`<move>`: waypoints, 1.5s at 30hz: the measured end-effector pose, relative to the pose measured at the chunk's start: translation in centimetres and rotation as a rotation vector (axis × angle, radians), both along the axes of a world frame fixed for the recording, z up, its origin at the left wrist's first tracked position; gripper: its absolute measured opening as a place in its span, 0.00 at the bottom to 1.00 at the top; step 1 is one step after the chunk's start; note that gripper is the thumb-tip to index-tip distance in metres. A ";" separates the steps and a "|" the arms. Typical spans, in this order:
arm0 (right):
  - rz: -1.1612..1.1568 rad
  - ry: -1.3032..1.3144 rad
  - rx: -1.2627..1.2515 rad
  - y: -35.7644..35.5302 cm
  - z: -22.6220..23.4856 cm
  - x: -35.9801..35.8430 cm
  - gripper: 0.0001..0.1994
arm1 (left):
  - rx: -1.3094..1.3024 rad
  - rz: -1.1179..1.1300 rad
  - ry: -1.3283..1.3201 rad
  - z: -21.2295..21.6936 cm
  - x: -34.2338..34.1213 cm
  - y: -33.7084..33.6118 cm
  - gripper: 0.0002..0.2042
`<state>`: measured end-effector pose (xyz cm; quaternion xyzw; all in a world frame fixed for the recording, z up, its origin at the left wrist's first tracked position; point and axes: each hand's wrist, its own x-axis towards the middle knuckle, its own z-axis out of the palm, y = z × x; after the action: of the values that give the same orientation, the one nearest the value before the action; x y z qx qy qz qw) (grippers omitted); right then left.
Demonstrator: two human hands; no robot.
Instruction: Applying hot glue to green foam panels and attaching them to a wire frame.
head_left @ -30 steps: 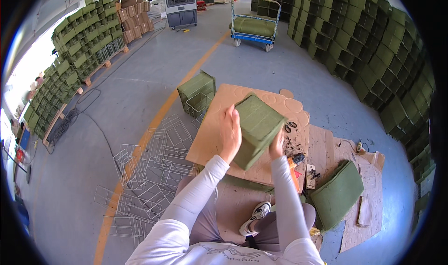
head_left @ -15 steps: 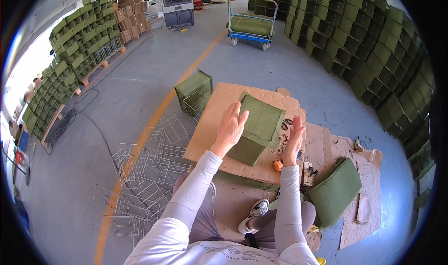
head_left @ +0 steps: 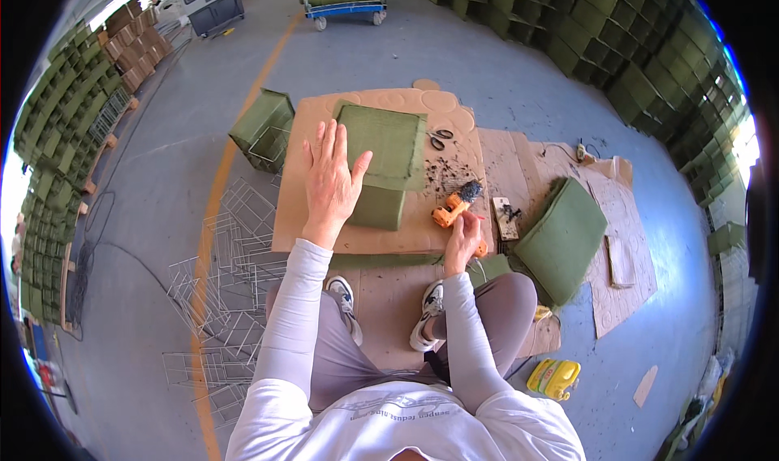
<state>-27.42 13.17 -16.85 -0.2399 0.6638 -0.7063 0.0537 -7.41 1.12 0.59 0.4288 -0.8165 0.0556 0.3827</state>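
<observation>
A green felt-covered box (head_left: 381,148) lies on a cardboard sheet (head_left: 304,217) on the floor in front of me. My left hand (head_left: 331,183) is spread flat with its fingers apart at the box's left side, holding nothing. My right hand (head_left: 461,235) is lower down at the right and closes around the handle of an orange hand tool (head_left: 448,211) with a dark tip, which rests on the cardboard. I am sitting with my knees bent, and my shoes are at the cardboard's near edge.
Scissors (head_left: 441,139) lie right of the box. A small wooden block (head_left: 505,217) and a green felt pad (head_left: 564,230) are further right. Another green box (head_left: 264,128) and wire frames (head_left: 235,250) are at the left. A yellow container (head_left: 554,377) is at the lower right. Stacked green boxes (head_left: 649,63) line the right side.
The green box, held up in both hands a second ago, now lies on the cardboard. My right hand dropped to the orange tool and my left hand opened beside the box.
</observation>
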 end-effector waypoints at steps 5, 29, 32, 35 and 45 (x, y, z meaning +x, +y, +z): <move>0.138 0.036 0.593 0.6 3.7 -0.5 0.14 | 0.054 0.029 -0.166 0.7 0.8 1.0 0.32; 0.172 0.114 0.034 5.8 10.5 -4.5 0.12 | -0.061 -0.113 -0.120 -0.2 0.2 2.9 0.33; 0.627 -0.473 -0.410 8.0 14.8 -2.2 0.15 | -0.056 -0.146 -0.100 -0.2 0.2 3.2 0.32; 0.605 -0.689 -0.426 9.8 13.5 -2.4 0.18 | -0.041 -0.179 -0.095 0.0 -0.7 3.5 0.33; 0.835 -0.822 -0.313 5.3 13.8 -2.1 0.14 | -0.061 -0.133 -0.172 -0.3 -0.2 2.4 0.33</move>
<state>-29.56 18.50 -3.02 -0.1928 0.3267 -0.7498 0.5421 -7.57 3.47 0.32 0.3555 -0.8709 0.0915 0.3267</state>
